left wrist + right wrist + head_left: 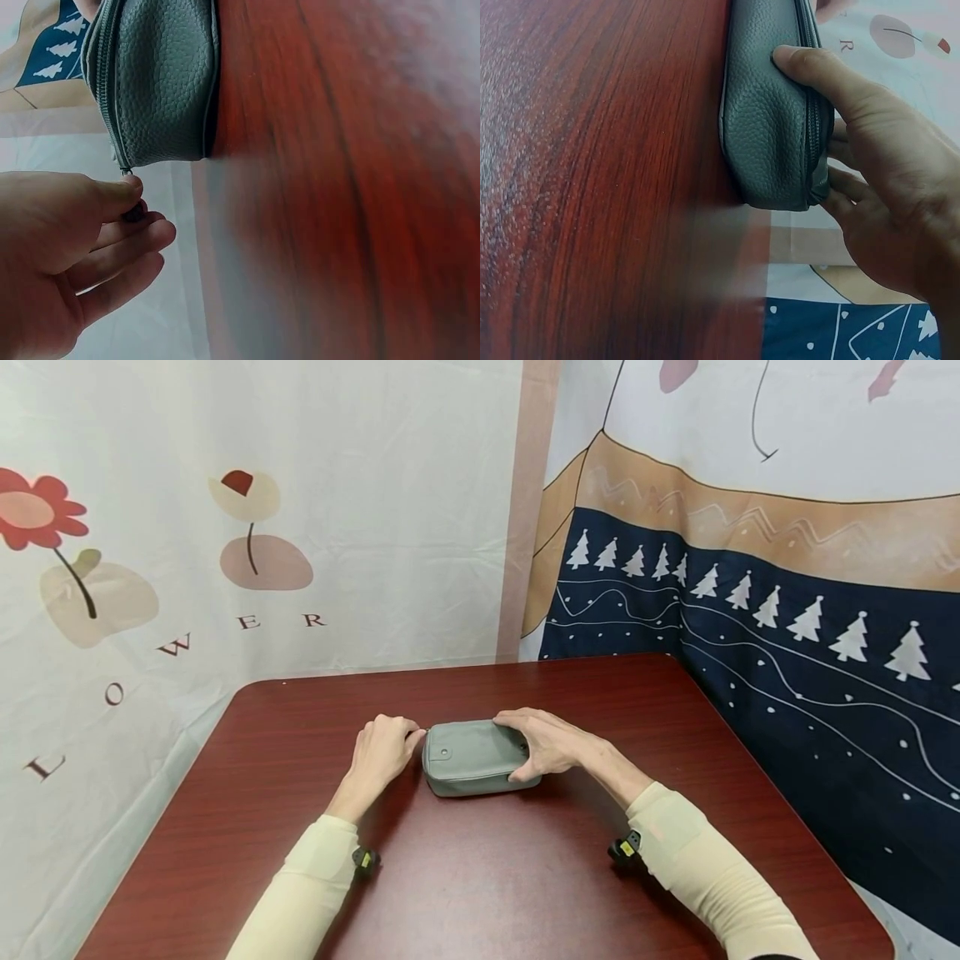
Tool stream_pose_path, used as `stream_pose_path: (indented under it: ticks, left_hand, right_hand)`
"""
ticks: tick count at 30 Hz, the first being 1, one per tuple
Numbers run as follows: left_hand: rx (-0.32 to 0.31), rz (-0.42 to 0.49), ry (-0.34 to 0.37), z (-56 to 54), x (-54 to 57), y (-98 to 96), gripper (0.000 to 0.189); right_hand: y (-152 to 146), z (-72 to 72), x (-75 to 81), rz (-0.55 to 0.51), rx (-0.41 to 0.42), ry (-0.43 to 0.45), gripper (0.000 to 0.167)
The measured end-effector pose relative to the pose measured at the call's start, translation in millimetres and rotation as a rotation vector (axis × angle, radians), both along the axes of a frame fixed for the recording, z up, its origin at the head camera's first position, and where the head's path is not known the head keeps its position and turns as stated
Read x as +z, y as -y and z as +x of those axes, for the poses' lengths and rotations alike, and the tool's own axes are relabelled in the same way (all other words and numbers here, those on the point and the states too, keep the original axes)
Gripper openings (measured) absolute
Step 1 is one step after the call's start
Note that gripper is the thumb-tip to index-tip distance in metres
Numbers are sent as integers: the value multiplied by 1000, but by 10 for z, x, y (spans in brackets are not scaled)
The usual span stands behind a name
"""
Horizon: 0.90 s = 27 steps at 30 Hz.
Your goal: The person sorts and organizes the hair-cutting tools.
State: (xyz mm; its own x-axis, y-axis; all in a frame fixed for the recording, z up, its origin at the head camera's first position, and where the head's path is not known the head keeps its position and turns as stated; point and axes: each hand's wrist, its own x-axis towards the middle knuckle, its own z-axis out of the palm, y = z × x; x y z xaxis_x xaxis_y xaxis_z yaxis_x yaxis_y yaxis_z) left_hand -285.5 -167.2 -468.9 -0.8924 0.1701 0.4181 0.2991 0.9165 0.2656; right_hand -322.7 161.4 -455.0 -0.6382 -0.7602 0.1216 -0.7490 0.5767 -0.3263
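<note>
A grey-green zippered pouch (472, 753) with a pebbled leather look lies flat on the dark red wooden table (480, 877). At its left end my left hand (384, 747) pinches the zipper pull (133, 213) between thumb and fingers, as the left wrist view shows. The zipper (107, 82) runs along the pouch's upper edge and looks closed where it is visible. My right hand (551, 743) grips the pouch's right end, the thumb (799, 64) on the near side and the fingers over the top and far side, partly hidden.
A pale curtain (375, 527) with printed flowers hangs behind the table, and a navy curtain (787, 693) with white trees hangs along the right. Both forearms wear cream sleeves (307, 877) with small black wrist cameras (624, 847).
</note>
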Motion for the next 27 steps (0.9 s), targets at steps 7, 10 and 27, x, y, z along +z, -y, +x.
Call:
stream_pose_path:
  ticks: [7, 10, 27]
  left_hand:
    - [-112, 17, 40, -118, -13, 65, 13]
    - [-221, 66, 48, -164, -11, 116, 9]
    - [-359, 245, 192, -186, -38, 165, 28]
  right_hand:
    - [7, 8, 4, 8, -4, 25, 101]
    - [2, 19, 7, 18, -12, 36, 101]
    - [-32, 50, 1, 9, -14, 76, 104]
